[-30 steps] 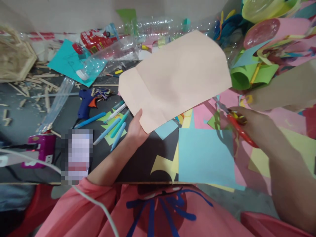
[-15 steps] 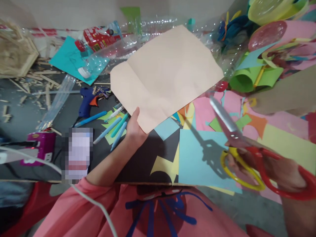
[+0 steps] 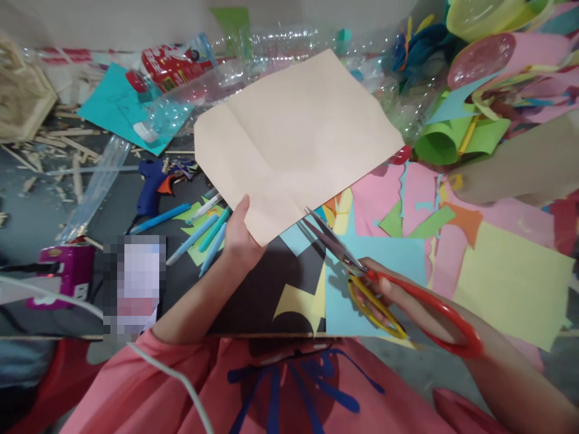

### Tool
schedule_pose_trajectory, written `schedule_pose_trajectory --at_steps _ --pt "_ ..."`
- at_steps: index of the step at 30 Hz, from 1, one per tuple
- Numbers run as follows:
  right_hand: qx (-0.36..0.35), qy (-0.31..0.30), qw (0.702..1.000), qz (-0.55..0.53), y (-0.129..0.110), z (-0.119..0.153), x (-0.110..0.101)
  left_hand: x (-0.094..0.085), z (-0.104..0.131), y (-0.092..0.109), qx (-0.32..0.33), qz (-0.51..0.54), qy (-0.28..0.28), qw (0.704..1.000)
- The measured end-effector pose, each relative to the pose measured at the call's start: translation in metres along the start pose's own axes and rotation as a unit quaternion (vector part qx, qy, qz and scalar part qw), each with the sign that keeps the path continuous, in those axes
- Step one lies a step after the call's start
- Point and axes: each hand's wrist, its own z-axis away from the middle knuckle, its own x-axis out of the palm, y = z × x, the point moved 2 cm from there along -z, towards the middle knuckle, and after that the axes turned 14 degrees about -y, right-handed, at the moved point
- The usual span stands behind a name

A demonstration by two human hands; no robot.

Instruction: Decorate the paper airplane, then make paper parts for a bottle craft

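Note:
My left hand (image 3: 243,238) grips the lower left edge of a large beige sheet of card (image 3: 303,132), thumb on top, and holds it up over the table. The card has cut-off corners and a crease across its left part. In my right hand (image 3: 384,295) is a pair of scissors (image 3: 346,256) with one red and one yellow handle. Their blades are slightly apart, and the tips are at the lower edge of the card. Whether the blades touch the card, I cannot tell. Below the scissors lies a light blue sheet (image 3: 344,313).
Several felt-tip pens (image 3: 210,235), a blue glue gun (image 3: 151,187) and a blurred-out phone (image 3: 140,283) lie to the left. Clear plastic bottles (image 3: 165,114) are at the back. Pink paper scraps (image 3: 375,199) and a rolled green sheet (image 3: 438,147) are on the right. A white cable (image 3: 172,367) crosses the lower left.
My right hand has brought the scissors leftward, from the right side to the lower edge of the card. The view has shifted slightly; my left hand keeps its hold on the card.

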Motion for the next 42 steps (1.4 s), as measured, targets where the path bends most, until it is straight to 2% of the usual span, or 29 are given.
schedule_pose_trajectory --at_steps 3,11,18,24,42 --pt "0.005 -0.031 0.999 -0.039 0.002 -0.014 0.004 0.002 0.002 0.0 -0.011 -0.001 -0.007 1.0" --pt "-0.012 -0.025 0.997 -0.067 0.005 -0.032 0.009 0.001 0.002 0.001 -0.007 0.002 -0.032 0.999" --pt "-0.008 -0.022 0.997 -0.072 0.002 -0.033 0.012 -0.004 0.001 -0.002 0.006 -0.015 -0.047 0.999" --pt "-0.006 -0.013 0.998 -0.06 0.001 -0.033 0.011 -0.001 0.001 0.0 -0.009 -0.008 -0.034 0.999" --pt "-0.022 0.006 0.999 -0.022 -0.004 -0.034 0.021 -0.005 0.001 -0.001 -0.009 -0.025 -0.04 0.999"
